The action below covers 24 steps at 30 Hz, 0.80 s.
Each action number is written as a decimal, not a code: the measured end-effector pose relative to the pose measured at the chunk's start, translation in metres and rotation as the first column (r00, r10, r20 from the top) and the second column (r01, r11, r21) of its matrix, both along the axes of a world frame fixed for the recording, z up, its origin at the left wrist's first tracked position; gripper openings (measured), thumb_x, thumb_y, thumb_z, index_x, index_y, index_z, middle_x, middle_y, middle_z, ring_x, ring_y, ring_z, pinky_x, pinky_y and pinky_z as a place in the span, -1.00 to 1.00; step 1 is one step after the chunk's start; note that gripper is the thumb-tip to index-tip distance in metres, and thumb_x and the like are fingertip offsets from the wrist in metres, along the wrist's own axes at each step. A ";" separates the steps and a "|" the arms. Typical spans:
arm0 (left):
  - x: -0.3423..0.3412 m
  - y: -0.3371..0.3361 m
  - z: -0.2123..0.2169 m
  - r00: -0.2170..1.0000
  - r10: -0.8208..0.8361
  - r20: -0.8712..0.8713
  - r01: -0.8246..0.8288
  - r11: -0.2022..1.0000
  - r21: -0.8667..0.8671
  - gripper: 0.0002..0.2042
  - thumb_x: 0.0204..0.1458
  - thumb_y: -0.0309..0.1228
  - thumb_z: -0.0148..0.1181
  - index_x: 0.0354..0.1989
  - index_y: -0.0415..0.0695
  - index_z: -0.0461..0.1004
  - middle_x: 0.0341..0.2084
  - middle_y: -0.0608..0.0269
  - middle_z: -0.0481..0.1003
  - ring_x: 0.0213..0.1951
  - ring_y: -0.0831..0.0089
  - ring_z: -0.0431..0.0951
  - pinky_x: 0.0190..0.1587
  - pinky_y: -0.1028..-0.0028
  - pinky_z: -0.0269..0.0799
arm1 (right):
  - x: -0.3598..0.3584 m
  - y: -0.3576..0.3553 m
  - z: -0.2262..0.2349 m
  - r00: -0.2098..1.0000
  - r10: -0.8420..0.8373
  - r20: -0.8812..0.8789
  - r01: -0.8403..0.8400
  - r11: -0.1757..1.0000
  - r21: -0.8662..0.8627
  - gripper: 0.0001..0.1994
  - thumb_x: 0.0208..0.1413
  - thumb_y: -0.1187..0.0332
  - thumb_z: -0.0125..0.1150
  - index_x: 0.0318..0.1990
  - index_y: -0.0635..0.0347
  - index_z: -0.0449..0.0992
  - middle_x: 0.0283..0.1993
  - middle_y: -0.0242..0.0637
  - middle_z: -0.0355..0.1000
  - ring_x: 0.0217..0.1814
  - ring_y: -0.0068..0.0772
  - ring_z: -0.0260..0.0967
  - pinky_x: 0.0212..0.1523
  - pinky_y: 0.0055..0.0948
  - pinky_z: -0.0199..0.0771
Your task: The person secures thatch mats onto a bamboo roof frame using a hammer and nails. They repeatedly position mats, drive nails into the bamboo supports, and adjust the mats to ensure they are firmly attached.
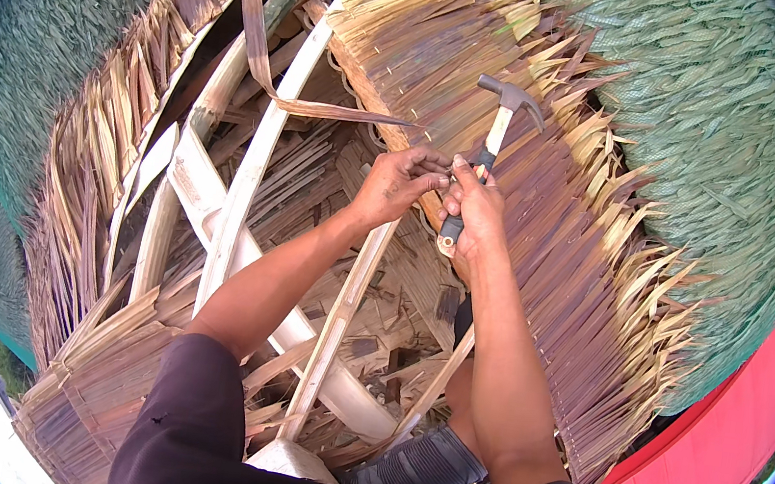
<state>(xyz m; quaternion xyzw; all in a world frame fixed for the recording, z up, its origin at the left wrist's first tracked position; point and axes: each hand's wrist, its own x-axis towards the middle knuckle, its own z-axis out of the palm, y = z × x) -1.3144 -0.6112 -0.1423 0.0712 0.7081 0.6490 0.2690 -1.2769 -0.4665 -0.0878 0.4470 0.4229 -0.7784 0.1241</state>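
My right hand point(478, 210) is wrapped round the dark grip of a claw hammer point(498, 131), its metal head pointing up and away from me. Close beside it, my left hand point(399, 184) has its thumb and fingers pinched together, almost touching the right fingertips. Whatever lies between those fingertips is too small to make out. Both hands are over the edge of a thatch panel point(552, 201) of dry brown leaves, which is bound along a wooden batten point(370, 81). A dry leaf strip point(336, 113) hangs across near my left hand.
Pale split bamboo poles point(260, 160) cross an open roof frame on the left, with debris lying below. More thatch point(104, 182) stands at the far left. Green netting point(703, 108) covers leaf layers at the right, and a red sheet point(709, 456) shows at lower right.
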 end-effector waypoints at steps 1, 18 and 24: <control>-0.004 -0.003 0.005 0.997 0.066 -0.046 -0.061 0.994 0.091 -0.84 0.15 -0.54 0.31 -0.12 -0.28 0.59 -0.32 0.22 0.65 -0.24 0.54 0.63 -0.14 0.45 0.57 | -0.006 -0.003 0.000 1.000 -0.013 -0.001 0.013 1.000 -0.020 -0.74 0.28 0.21 0.30 -0.22 0.01 0.30 -0.60 -0.59 0.15 -0.67 -0.67 0.11 -0.62 -0.47 0.29; -0.293 -0.139 -0.114 0.763 -0.011 -0.646 -0.393 0.786 -0.477 -0.83 0.09 -0.33 0.27 -0.16 -0.04 0.63 0.06 0.13 0.55 0.14 0.09 0.47 0.14 0.16 0.40 | -0.160 -0.061 -0.058 0.645 0.763 -0.040 -0.377 0.362 0.853 -0.72 0.41 0.22 -0.03 -0.06 0.32 0.31 -0.38 0.22 0.48 -0.22 0.40 0.47 -0.22 0.16 0.39; -0.289 -0.136 -0.115 0.839 -0.096 -0.535 -0.341 0.673 -0.656 -0.78 0.13 -0.22 0.24 -0.13 -0.02 0.63 -0.06 0.16 0.59 0.07 0.07 0.51 0.07 0.11 0.42 | -0.171 -0.086 -0.082 0.623 0.757 -0.197 -0.167 0.375 0.912 -0.79 0.37 0.35 -0.07 0.00 0.30 0.26 -0.40 0.33 0.45 -0.26 0.50 0.42 -0.26 0.25 0.34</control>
